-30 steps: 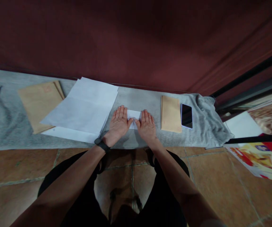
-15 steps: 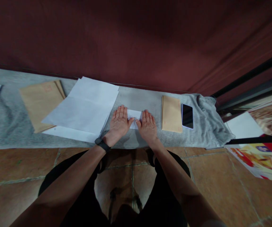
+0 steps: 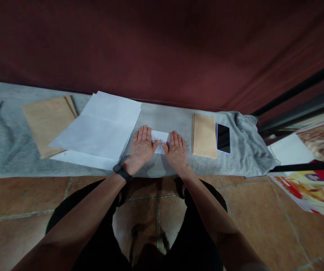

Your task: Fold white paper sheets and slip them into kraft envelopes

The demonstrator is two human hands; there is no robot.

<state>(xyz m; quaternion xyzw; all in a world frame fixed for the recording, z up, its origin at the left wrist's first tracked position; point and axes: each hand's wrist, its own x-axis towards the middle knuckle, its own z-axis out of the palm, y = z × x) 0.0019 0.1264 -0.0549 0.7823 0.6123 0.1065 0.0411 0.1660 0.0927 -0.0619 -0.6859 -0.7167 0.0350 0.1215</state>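
Observation:
A small piece of folded white paper (image 3: 161, 135) lies on the grey cloth between my two hands. My left hand (image 3: 143, 145) rests flat with its palm down on the paper's left side, fingers stretched forward and the thumb reaching inward. On the right side my right hand (image 3: 175, 149) is laid flat in the same way. Both thumbs come close together over the middle of the paper. The paper's outer edges are hidden under the palms and fingers. A dark watch (image 3: 122, 172) is on my left wrist.
Large white sheets (image 3: 102, 124) overlap brown envelopes (image 3: 47, 120) to the left. Right of my hands are more brown envelopes (image 3: 204, 136) and a phone (image 3: 223, 138). Everything lies on a grey cloth (image 3: 162, 113) along a dark red surface (image 3: 150, 52). A colourful box (image 3: 314, 188) is far right.

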